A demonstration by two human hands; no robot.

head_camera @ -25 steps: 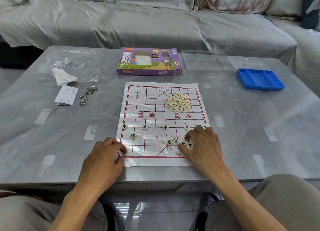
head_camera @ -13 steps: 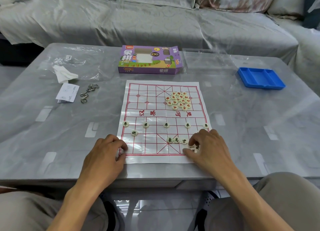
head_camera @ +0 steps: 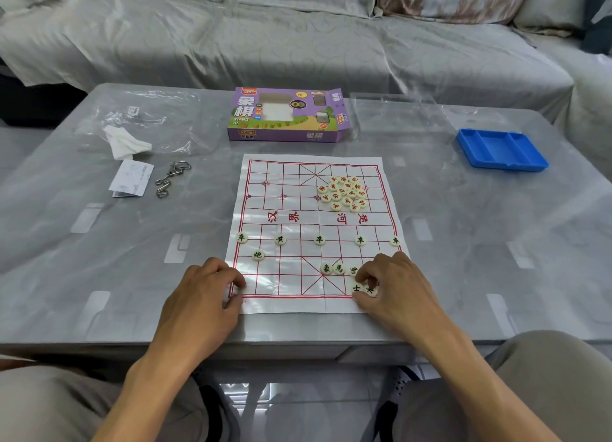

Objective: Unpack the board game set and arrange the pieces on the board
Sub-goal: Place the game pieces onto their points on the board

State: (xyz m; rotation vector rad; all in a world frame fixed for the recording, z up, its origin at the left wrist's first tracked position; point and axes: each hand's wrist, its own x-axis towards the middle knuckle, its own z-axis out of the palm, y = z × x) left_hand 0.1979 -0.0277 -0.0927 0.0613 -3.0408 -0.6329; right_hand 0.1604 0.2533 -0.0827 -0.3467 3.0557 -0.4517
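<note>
White paper board with red grid point(head_camera: 311, 229) flat at frame centre on grey glossy table point(head_camera: 99, 243). Step in hand, likely: setting black back rank. Right hand point(head_camera: 394, 289), lower right of board, fingers curled over cream round discs with black characters point(head_camera: 356, 288). Left hand point(head_camera: 205, 289) pressing board's lower-left corner, fingers curled, nothing held. Red-lettered disc heap point(head_camera: 344, 193) upper right of board, unsorted. Next: sliding discs onto bottom-line intersections.

Living room: covered sofa point(head_camera: 298, 37), coffee table point(head_camera: 99, 243)
</note>
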